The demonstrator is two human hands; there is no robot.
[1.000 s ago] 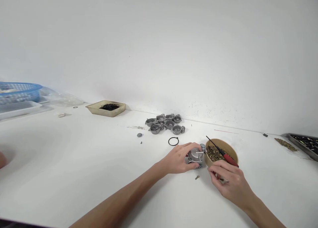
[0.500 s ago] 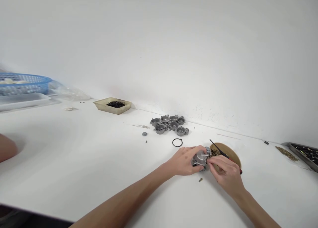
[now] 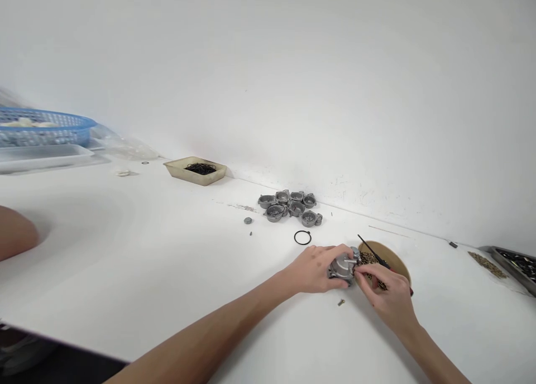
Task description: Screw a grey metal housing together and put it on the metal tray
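Left hand [image 3: 313,269] sits lower right of centre, fingers curled around a small grey metal housing [image 3: 341,267] and pressing it down on the white surface [image 3: 167,272]. Hand is clamped on the housing, thumb on the near side, fingers over the far side. Right hand [image 3: 387,294] is just right of it, fingertips [image 3: 363,273] pinched together at the housing's right edge; they look closed on something tiny, too small to tell what. Both forearms run in from the bottom edge.

Right behind the right hand: a round brown bowl [image 3: 396,258] full of small brass screws [image 3: 371,258], touching or nearly touching the housing. A screwdriver [image 3: 371,250] with a red handle and dark shaft leans across the bowl, tip pointing up-left. One loose screw [image 3: 341,302] lies on the surface just below the housing.

Above the left hand, a black O-ring [image 3: 302,238] lies flat, alone. Further up, near the wall, a cluster of grey metal housings [image 3: 292,205], bunched and touching each other. Left of the cluster, a small grey cap [image 3: 248,220] with a tiny dark bit beneath it.

Upper left of centre: a shallow beige tray [image 3: 180,169] holding black rings [image 3: 201,168]. Far left: a blue basket [image 3: 46,128] on a clear tray [image 3: 46,158], clear plastic bag beside it. Far right edge: a dark metal tray [image 3: 500,254] with dark parts, a small brass pile [image 3: 486,263] just left of it. Left edge, mid-height: part of another person's arm [image 3: 14,233] resting on the surface.
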